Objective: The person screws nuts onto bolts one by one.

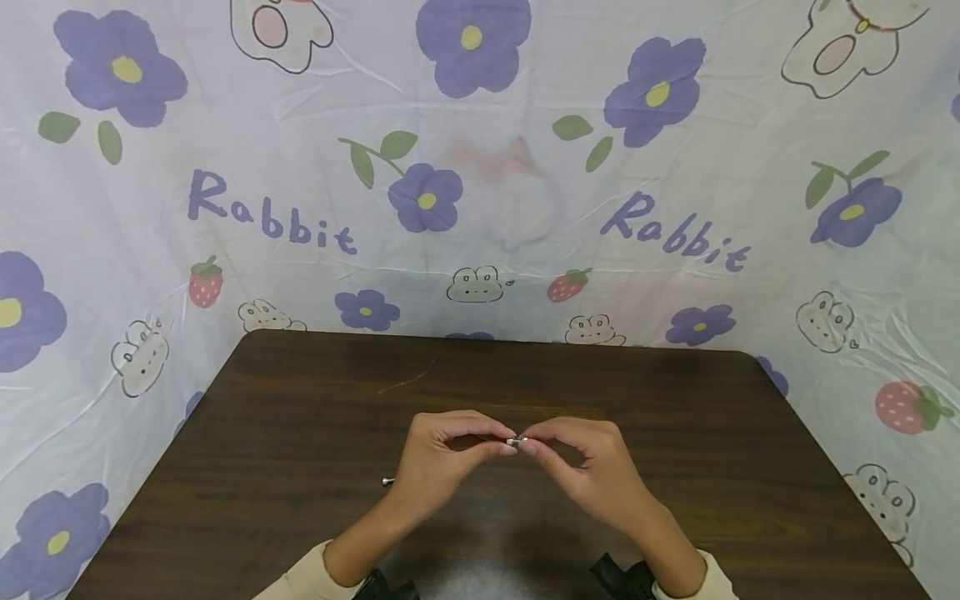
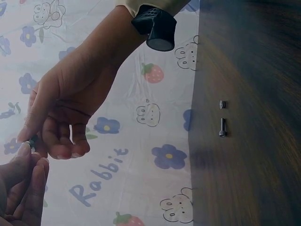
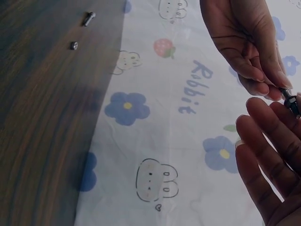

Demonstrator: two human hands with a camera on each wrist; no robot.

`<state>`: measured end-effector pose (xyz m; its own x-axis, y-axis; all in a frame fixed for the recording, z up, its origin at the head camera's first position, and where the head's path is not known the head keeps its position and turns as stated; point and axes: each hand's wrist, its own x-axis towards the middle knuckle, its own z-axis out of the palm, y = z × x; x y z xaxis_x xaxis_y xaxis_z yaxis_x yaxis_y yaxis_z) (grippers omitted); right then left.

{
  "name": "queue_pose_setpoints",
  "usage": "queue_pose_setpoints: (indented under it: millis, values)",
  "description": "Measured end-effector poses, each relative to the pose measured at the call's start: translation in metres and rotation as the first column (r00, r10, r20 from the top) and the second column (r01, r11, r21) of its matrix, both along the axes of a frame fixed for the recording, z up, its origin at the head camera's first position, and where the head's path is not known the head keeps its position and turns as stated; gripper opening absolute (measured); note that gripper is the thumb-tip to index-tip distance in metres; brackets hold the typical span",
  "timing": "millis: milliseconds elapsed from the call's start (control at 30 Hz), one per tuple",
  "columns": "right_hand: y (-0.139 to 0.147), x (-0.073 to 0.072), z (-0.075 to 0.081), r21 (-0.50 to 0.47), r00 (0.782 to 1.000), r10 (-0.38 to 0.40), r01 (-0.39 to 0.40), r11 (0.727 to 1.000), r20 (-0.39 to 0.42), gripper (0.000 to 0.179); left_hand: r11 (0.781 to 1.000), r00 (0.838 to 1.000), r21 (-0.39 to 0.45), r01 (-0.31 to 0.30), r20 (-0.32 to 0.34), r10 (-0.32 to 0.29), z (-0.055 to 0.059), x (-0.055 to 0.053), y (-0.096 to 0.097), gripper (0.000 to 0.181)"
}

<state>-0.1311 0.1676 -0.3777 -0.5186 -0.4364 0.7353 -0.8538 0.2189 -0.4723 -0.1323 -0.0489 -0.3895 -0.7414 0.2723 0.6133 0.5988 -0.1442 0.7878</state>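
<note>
2 hands (image 1: pixel 438 458) (image 1: pixel 600 462), narrow pinch on fastener (image 1: pixel 515 442)

A cloth (image 1: pixel 525 275) hangs behind the table (image 1: pixel 300 417) and along its left and right sides. Above the table's middle, the left hand (image 1: pixel 442 454) and right hand (image 1: pixel 592 458) face each other, the fastener (image 1: pixel 517 442) between their fingertips. On the tabletop lies a loose bolt (image 2: pixel 223 127) (in the head view, only its head end shows, left of the left hand). A nut (image 2: pixel 223 104) lies just beyond its shank tip, not touching it.
</note>
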Motion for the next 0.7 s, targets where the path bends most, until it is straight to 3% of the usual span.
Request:
queue_pose_setpoints:
  millis: [167,367,500,700]
  values:
    - [0.0011,0.0001,0.0009,0.008,1.0,0.005,-0.005,1.0,0.027,0.024,1.0,1.0,-0.003,0.003,-0.011,-0.003,0.0008,-0.0001,0.0009,0.011]
    - [0.0043,0.0024,0.0041,0.033,0.995,-0.046,0.043,0.999,0.089,0.027,1.0,1.0,-0.014,-0.021,-0.022,0.021,0.001,-0.0003,0.0012,0.01]
    - [0.0067,0.0018,0.0061,-0.001,0.999,-0.029,0.029,1.0,0.039,0.038,0.999,0.999,-0.023,-0.041,-0.029,0.04,-0.0002,-0.0012,0.0009,0.01]
    - [0.0066,-0.001,0.0052,-0.035,0.999,0.033,-0.034,0.999,-0.043,0.035,0.999,0.999,-0.014,-0.036,0.003,0.036,-0.0015,-0.0011,0.0005,0.009]
